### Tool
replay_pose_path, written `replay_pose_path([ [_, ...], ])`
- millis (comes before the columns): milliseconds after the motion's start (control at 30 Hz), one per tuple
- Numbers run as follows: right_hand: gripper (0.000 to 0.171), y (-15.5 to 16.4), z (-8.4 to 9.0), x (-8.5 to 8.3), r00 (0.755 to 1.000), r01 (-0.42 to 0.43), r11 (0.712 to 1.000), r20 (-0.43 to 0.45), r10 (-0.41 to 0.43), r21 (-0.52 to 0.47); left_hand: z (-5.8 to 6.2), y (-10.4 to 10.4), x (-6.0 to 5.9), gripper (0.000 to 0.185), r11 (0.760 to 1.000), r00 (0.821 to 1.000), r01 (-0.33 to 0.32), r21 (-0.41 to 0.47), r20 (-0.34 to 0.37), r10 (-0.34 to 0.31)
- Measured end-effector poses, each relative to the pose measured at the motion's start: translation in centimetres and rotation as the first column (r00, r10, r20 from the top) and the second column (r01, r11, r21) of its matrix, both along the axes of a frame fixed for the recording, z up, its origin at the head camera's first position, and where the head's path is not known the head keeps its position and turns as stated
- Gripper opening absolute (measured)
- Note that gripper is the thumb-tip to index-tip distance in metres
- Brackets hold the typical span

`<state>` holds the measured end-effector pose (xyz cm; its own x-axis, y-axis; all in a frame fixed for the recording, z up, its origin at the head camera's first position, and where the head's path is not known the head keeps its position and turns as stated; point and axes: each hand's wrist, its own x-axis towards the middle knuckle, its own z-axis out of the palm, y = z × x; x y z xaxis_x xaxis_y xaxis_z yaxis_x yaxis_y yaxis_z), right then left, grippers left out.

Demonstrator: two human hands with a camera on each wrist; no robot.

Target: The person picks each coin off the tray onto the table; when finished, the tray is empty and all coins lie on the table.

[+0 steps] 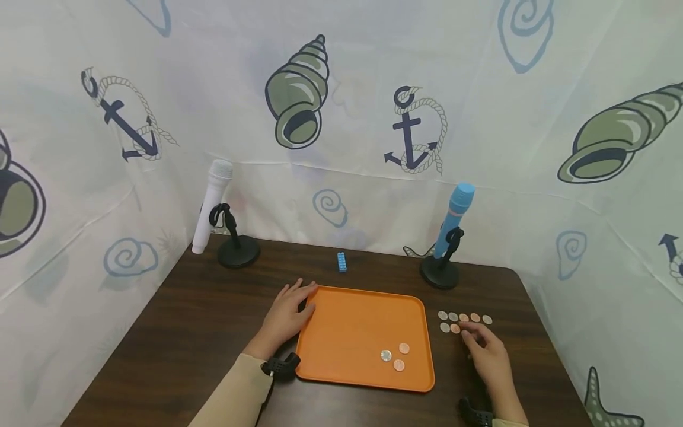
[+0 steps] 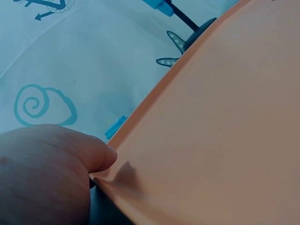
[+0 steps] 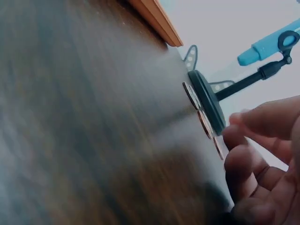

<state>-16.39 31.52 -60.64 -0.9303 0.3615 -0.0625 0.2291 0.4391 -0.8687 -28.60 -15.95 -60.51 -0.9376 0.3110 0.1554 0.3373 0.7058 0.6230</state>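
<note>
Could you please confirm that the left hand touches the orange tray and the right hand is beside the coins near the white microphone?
The microphone near those coins is blue, not white, as the head view shows; the left hand touches the orange tray, with the right hand beside the coins.

Head view bright — left wrist bluish, dimmer — right-wrist tabletop (image 3: 84, 136) blurred.
</note>
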Motion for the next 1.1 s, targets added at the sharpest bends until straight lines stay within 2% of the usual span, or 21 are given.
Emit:
replay_pose_path([
  [67, 0.034, -0.5, 0.4, 0.1, 1.0, -0.026, 0.988, -0.013, 0.025, -0.151, -0.1, 0.0, 0.1, 0.054, 1.0, 1.0, 0.0, 0.0, -0.005, 0.0],
  [100, 0.032, -0.8, 0.6, 0.3, 0.998, -0.064, 0.965, -0.03, 0.058, -0.253, -0.2, 0.0, 0.1, 0.054, 1.0, 1.0, 0.001, 0.001, -0.003, -0.001],
  [133, 0.03, -1.0, 0.8, 0.4, 0.992, -0.127, 0.922, -0.065, 0.111, -0.366, -0.3, 0.0, 0.1, 0.054, 1.0, 1.0, 0.002, -0.001, -0.001, -0.002],
  [167, 0.03, -1.3, 1.0, 0.4, 0.977, -0.215, 0.849, -0.12, 0.179, -0.483, -0.4, -0.1, 0.2, 0.054, 1.0, 1.0, 0.002, 0.0, 0.004, -0.002],
  [200, 0.031, -1.5, 1.3, 0.4, 0.952, -0.306, 0.751, -0.182, 0.246, -0.584, -0.4, -0.2, 0.2, 0.054, 1.0, 1.0, 0.001, -0.002, 0.008, -0.001],
  [233, 0.034, -1.8, 1.5, 0.4, 0.917, -0.396, 0.635, -0.251, 0.309, -0.663, -0.4, -0.2, 0.3, 0.054, 1.0, 1.0, -0.001, -0.001, 0.012, 0.001],
  [267, 0.038, -2.1, 1.7, 0.4, 0.881, -0.463, 0.531, -0.302, 0.364, -0.71, -0.5, -0.3, 0.3, 0.054, 1.0, 1.0, -0.002, 0.0, 0.013, 0.002],
  [300, 0.04, -2.4, 2.1, 0.3, 0.848, -0.51, 0.459, -0.336, 0.41, -0.727, -0.4, -0.4, 0.3, 0.053, 1.0, 1.0, -0.004, 0.001, 0.014, 0.004],
  [333, 0.04, -2.8, 2.4, 0.1, 0.824, -0.541, 0.435, -0.351, 0.444, -0.72, -0.4, -0.4, 0.2, 0.053, 1.0, 1.0, -0.006, 0.0, 0.011, 0.006],
  [367, 0.038, -3.3, 2.8, 0.0, 0.815, -0.554, 0.462, -0.337, 0.471, -0.693, -0.4, -0.4, 0.2, 0.053, 1.0, 1.0, -0.005, -0.002, 0.007, 0.005],
  [400, 0.034, -3.9, 3.3, -0.2, 0.821, -0.548, 0.536, -0.289, 0.493, -0.642, -0.4, -0.4, 0.1, 0.053, 1.0, 1.0, -0.004, -0.004, 0.001, 0.004],
  [467, 0.027, -5.2, 4.3, -0.5, 0.827, -0.545, 0.702, -0.155, 0.541, -0.459, -0.3, -0.4, 0.0, 0.053, 1.0, 1.0, 0.001, -0.008, -0.009, -0.001],
  [500, 0.027, -5.9, 4.7, -0.7, 0.82, -0.559, 0.759, -0.084, 0.567, -0.335, -0.2, -0.4, -0.1, 0.053, 1.0, 1.0, 0.003, -0.007, -0.011, -0.003],
  [533, 0.028, -6.6, 5.0, -0.9, 0.808, -0.58, 0.79, -0.015, 0.589, -0.198, -0.2, -0.4, -0.1, 0.053, 1.0, 1.0, 0.004, -0.007, -0.014, -0.004],
  [567, 0.028, -7.2, 5.3, -1.1, 0.791, -0.608, 0.792, 0.043, 0.61, -0.062, -0.1, -0.4, -0.1, 0.053, 1.0, 1.0, 0.005, -0.006, -0.017, -0.005],
  [600, 0.026, -7.8, 5.5, -1.4, 0.773, -0.634, 0.772, 0.085, 0.629, 0.054, -0.1, -0.4, 0.0, 0.053, 1.0, 1.0, 0.003, -0.005, -0.016, -0.003],
  [667, 0.02, -8.7, 5.6, -1.7, 0.745, -0.664, 0.71, 0.13, 0.654, 0.233, -0.1, -0.3, 0.0, 0.053, 1.0, 1.0, -0.003, -0.004, -0.017, 0.003],
  [733, 0.017, -9.3, 5.4, -2.0, 0.735, -0.667, 0.662, 0.153, 0.661, 0.343, -0.1, -0.3, 0.1, 0.053, 1.0, 1.0, -0.003, 0.005, -0.012, 0.003],
  [867, 0.017, -9.7, 4.7, -2.4, 0.738, -0.65, 0.633, 0.154, 0.657, 0.419, -0.2, -0.1, 0.2, 0.055, 1.0, 1.0, 0.01, 0.022, -0.008, -0.01],
  [1100, 0.013, -9.7, 4.1, -2.8, 0.759, -0.633, 0.641, 0.18, 0.626, 0.434, 0.0, -0.1, 0.2, 0.053, 0.999, 1.0, 0.008, 0.037, -0.009, -0.007],
])
